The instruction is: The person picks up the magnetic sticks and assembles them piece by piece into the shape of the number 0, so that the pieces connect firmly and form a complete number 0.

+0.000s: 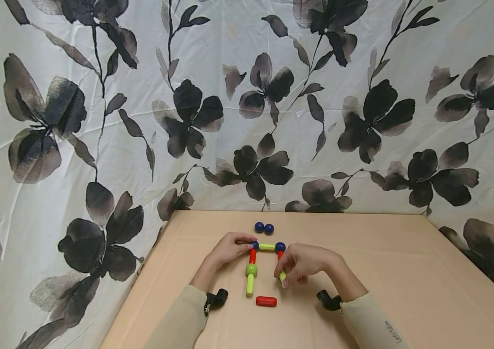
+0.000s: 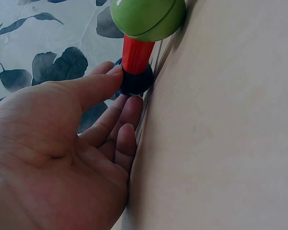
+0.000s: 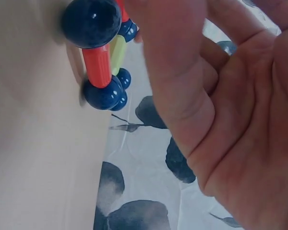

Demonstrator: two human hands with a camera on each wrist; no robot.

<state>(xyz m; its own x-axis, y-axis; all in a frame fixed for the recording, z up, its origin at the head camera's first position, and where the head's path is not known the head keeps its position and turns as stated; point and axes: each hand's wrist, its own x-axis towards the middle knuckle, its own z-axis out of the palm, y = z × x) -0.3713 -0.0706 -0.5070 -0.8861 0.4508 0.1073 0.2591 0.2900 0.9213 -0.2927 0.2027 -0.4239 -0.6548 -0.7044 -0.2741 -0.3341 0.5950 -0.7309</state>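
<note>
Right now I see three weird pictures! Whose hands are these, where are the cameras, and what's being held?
There's no robot: these are one person's bare left hand and right hand. The wide picture comes from a camera on the person's head, looking forward and down. The close-ups come from small black cameras worn on each wrist. On the tan table lie a joined shape of colourful rods and balls, two loose blue balls and a loose red rod. The left hand pinches a blue corner ball; the right holds a yellow-green rod.
</note>
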